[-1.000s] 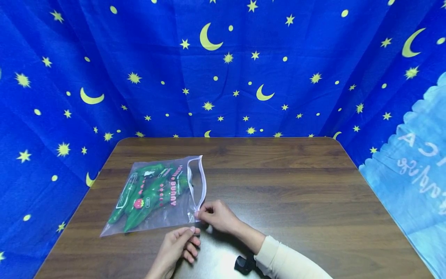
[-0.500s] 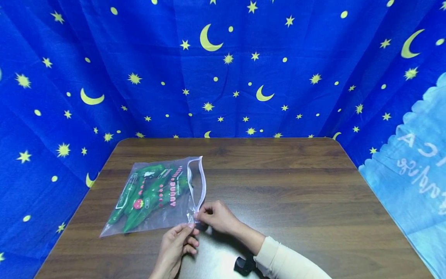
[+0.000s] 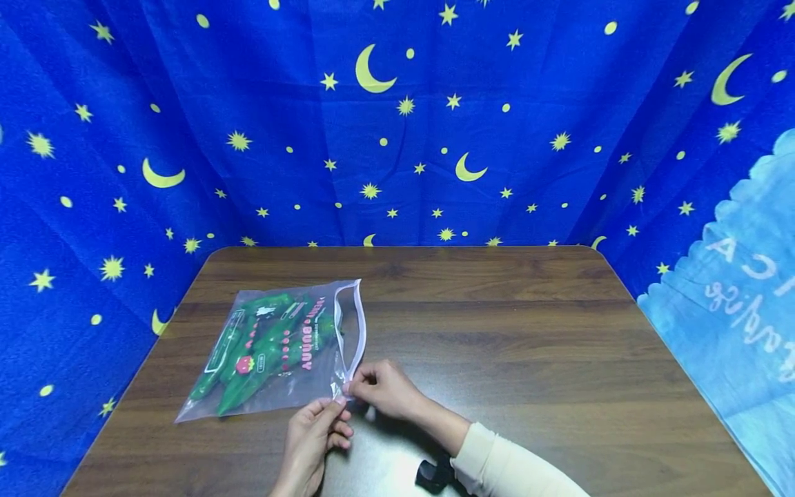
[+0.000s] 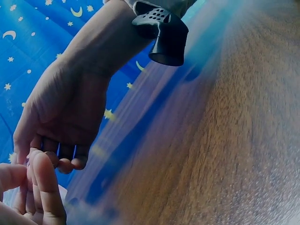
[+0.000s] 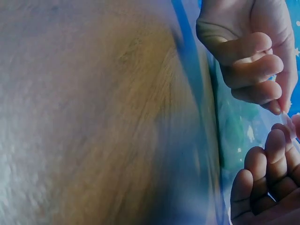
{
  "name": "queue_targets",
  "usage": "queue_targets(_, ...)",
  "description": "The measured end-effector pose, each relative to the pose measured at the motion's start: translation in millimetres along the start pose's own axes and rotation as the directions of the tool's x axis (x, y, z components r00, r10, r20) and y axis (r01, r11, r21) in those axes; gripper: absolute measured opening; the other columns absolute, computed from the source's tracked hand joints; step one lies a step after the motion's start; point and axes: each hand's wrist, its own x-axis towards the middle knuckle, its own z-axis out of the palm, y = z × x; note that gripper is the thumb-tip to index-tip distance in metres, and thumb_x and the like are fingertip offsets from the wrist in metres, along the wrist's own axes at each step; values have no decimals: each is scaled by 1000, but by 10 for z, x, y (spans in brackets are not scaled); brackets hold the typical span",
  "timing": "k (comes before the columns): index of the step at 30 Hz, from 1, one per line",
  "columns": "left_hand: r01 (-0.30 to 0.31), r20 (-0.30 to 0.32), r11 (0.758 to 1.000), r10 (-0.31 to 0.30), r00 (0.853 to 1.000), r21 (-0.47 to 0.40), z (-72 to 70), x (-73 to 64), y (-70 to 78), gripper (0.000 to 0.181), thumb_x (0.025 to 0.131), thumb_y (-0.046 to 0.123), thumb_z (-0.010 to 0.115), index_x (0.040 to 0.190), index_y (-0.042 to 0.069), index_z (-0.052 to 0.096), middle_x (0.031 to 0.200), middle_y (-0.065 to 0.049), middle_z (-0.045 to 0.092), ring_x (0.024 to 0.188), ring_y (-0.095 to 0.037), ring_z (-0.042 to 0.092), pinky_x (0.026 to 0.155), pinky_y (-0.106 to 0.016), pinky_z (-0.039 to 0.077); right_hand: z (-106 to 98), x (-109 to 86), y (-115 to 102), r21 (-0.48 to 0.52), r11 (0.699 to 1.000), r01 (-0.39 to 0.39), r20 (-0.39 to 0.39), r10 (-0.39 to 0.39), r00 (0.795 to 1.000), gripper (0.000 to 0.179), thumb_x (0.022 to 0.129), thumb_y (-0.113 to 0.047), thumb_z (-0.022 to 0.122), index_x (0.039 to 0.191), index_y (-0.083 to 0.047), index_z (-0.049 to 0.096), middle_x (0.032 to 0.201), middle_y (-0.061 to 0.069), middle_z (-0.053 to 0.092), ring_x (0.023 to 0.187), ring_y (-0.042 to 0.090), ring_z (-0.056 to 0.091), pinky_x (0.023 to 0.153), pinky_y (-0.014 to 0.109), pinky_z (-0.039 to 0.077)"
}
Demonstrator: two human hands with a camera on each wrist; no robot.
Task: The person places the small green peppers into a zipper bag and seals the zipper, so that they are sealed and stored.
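A see-through zip bag (image 3: pixel 292 397) with pink print lies on the left half of the table, long green things (image 3: pixel 239 386) inside it. Its white-edged mouth (image 3: pixel 362 324) gapes toward the right. At the mouth's near corner, my right hand (image 3: pixel 388 390) pinches the edge between thumb and forefinger. Right beside it, my left hand (image 3: pixel 313 438) pinches the same corner, its other fingers loosely bent. In the right wrist view a pale pink bit of the bag (image 5: pixel 288 125) shows between the fingertips of both hands.
The brown wooden table (image 3: pixel 528 345) stretches away to the right and back. A black wrist camera mount (image 3: pixel 433 476) sits at my right sleeve. Blue star-and-moon cloth (image 3: pixel 422 124) hangs behind, with a light blue cloth (image 3: pixel 733 297) on the right.
My left hand has moved up slightly to the bag's near corner and now pinches it. The right hand has slid a little left along with the corner.
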Motion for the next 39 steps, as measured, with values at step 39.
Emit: queue_targets(39,-18,-59,998,15,998,-59,68,-11,38,18,90,11,58,73,10,54,59,7,55,45,-5,52,44,-21,50,139,45,-61,62,992,-110,-94,116,989,23,84,-15,60,65,-1,62,51,-10,43,42,0,35,43,16,31)
